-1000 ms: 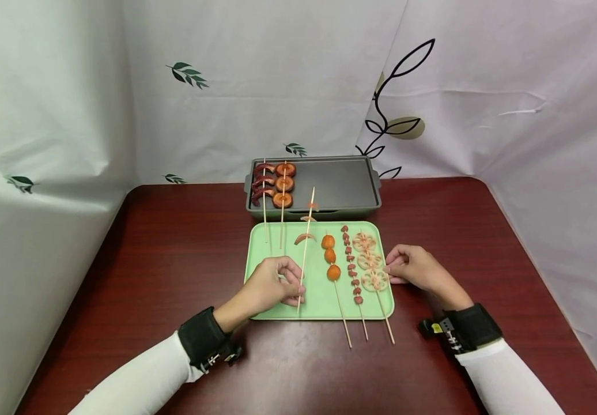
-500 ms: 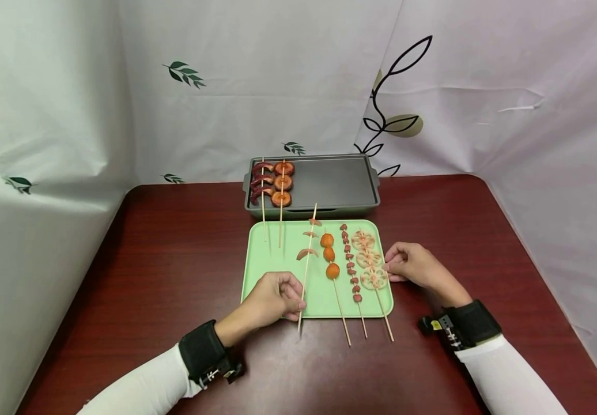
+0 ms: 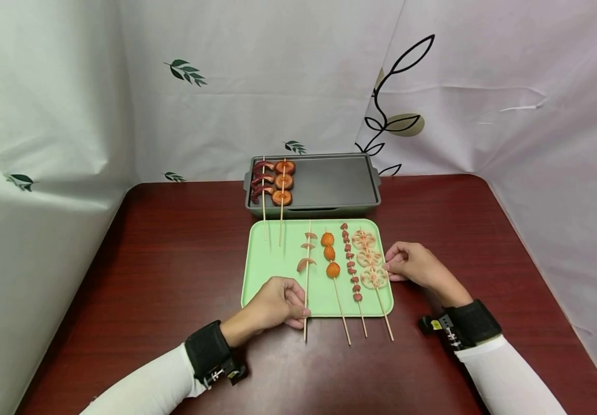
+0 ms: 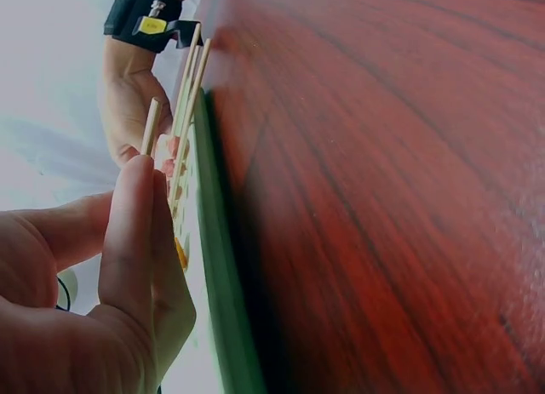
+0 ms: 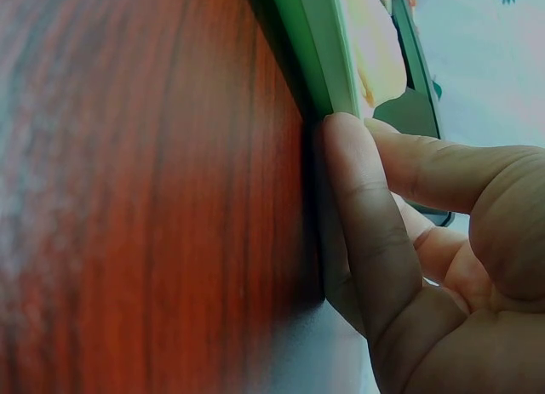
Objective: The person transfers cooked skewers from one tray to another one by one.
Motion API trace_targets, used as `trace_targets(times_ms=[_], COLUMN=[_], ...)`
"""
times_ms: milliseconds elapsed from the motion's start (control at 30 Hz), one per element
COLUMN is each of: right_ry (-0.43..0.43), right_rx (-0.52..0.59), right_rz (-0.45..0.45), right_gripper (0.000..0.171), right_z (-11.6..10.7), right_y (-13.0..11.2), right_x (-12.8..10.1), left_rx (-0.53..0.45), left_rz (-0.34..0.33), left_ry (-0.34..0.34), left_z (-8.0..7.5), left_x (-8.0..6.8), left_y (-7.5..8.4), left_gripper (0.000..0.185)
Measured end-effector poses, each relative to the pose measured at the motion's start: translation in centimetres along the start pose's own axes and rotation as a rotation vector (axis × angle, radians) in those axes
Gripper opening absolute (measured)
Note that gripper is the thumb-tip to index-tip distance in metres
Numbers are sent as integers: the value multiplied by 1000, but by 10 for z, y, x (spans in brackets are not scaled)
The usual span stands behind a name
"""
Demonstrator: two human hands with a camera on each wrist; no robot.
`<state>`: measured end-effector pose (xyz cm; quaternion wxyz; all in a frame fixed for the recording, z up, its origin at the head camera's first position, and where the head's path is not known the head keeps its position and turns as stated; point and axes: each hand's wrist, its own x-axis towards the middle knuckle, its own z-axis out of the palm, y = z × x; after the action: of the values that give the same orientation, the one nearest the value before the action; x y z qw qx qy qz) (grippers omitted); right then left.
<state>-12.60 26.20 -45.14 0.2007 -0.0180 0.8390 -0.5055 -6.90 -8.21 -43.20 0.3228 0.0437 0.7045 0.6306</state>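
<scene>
My left hand (image 3: 272,304) pinches the lower stick of a skewer (image 3: 306,288) between thumb and fingers. Three thin pinkish, curved slices (image 3: 306,265) are threaded on its upper part, over the left half of the light green tray (image 3: 257,262). In the left wrist view the blunt end of the stick (image 4: 152,126) pokes out past the fingertips. My right hand (image 3: 411,265) grips the tray's right rim, thumb and finger on either side of the green edge (image 5: 317,45) in the right wrist view. Beside that hand lies a lotus-root skewer (image 3: 373,278).
Also on the tray are a skewer of orange balls (image 3: 332,270) and one of small red pieces (image 3: 355,279), their sticks jutting over the front edge. Behind it stands a dark grill pan (image 3: 335,181) bearing a tentacle skewer (image 3: 262,180) and a mushroom-like skewer (image 3: 282,197).
My left hand has drawn the skewer with the pinkish slices back toward me and lower over the tray, turning it nearly straight. The right hand stays at the rim.
</scene>
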Motion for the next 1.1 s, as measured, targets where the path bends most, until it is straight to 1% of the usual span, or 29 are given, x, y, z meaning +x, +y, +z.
trace_targets(times_ms=[233,433,700,867,1100], right_ry=[11,12,5,12,16], right_rx=[-24,-14,10,2,4], right_rz=[8,13,22,25,17], right_gripper=[15,17,19,17,16], right_z=[-1,0,1,0,0], right_y=[3,1,-1,2,3], right_x=[1,0,-1,0,1], left_rx=[1,-3,0,37,112], left_rz=[-26,-58,-74,-83,-54], left_ry=[-6,-5,1,-6,-6], left_z=[-1,-1,-2,-2,-4], left_x=[7,14,19,22,24], left_y=[1,0,-6,-9,-10], left_gripper=[17,16,17,17,17])
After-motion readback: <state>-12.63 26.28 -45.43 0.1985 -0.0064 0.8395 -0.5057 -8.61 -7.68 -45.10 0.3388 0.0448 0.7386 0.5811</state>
